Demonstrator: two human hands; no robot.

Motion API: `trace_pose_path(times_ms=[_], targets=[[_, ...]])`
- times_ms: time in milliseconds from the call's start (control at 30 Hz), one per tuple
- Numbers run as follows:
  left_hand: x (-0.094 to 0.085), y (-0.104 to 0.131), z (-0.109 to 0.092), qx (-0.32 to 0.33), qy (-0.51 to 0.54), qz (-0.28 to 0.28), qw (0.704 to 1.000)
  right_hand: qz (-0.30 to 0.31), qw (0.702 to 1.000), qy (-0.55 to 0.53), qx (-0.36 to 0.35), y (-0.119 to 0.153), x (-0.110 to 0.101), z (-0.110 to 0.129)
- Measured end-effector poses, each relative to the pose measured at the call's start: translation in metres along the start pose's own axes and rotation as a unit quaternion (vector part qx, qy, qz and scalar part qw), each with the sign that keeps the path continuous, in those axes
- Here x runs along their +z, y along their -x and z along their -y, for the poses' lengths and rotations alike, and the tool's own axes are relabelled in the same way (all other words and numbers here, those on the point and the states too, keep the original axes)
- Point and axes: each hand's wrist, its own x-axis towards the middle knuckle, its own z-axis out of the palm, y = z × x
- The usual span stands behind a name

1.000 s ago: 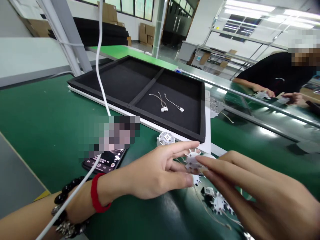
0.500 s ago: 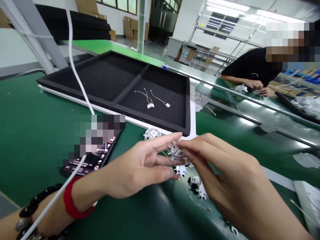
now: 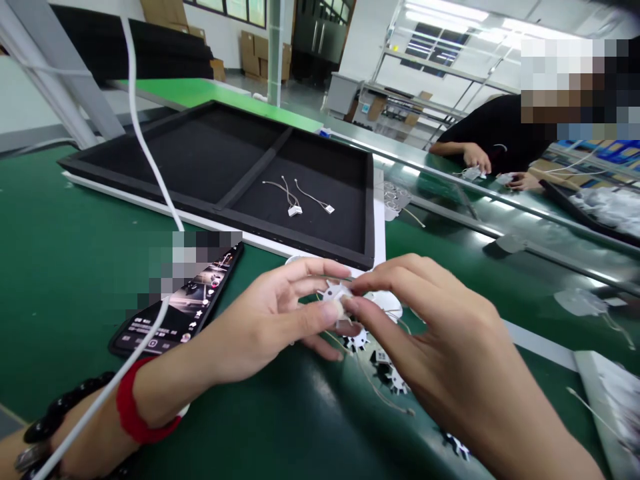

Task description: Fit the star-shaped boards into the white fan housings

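Note:
A small white toothed piece (image 3: 332,292) is held between my two hands. My left hand (image 3: 280,313) grips it with the thumb pressed on its face. The thumb and index finger of my right hand (image 3: 420,320) pinch its right side. Thin wires run near the fingers. Behind my right fingertips lies a white rounded part (image 3: 387,302). More white toothed pieces (image 3: 397,381) lie on the green table below the hands, beside a thin cable (image 3: 385,397).
A black divided tray (image 3: 300,233) with small wired connectors (image 3: 295,211) stands behind the hands. A phone (image 3: 200,300) lies left, crossed by a white cable (image 3: 145,143). Across the table a person (image 3: 493,130) handles small parts. A white box (image 3: 600,387) is at right.
My left thumb has moved up onto the toothed piece, and my right fingers have closed in beside it. The white rounded part now shows behind them. The other person's hands have moved apart.

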Motion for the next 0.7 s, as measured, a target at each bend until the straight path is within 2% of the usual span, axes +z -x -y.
trace_pose_path(times_ms=[100,200,300,367,433,500,600,700], targets=[[-0.002,-0.002,-0.002,-0.015,0.005,-0.011,1.0,-0.037,0.999,-0.004,0.008,-0.001,0.005,0.0],[-0.004,-0.001,-0.005,-0.007,0.018,-0.012,1.0,-0.045,0.993,-0.097,0.058,-0.001,0.007,0.003],[-0.004,0.0,-0.005,0.018,0.052,0.016,0.998,0.032,0.976,-0.197,0.086,-0.003,0.002,0.01],[-0.003,0.0,-0.003,0.027,0.08,0.037,0.996,0.085,0.951,-0.282,0.097,-0.005,-0.003,0.014],[-0.003,0.0,-0.001,0.032,0.104,0.049,0.993,0.111,0.92,-0.36,0.111,-0.006,-0.004,0.015],[-0.003,0.0,0.001,0.036,0.121,0.05,0.991,0.122,0.901,-0.396,0.124,-0.004,-0.002,0.015],[-0.003,-0.001,0.001,0.04,0.121,0.038,0.991,0.101,0.919,-0.358,0.132,-0.001,0.006,0.013],[-0.002,0.0,-0.002,0.057,0.057,0.007,0.997,0.084,0.946,-0.291,0.118,-0.001,0.008,0.012]])
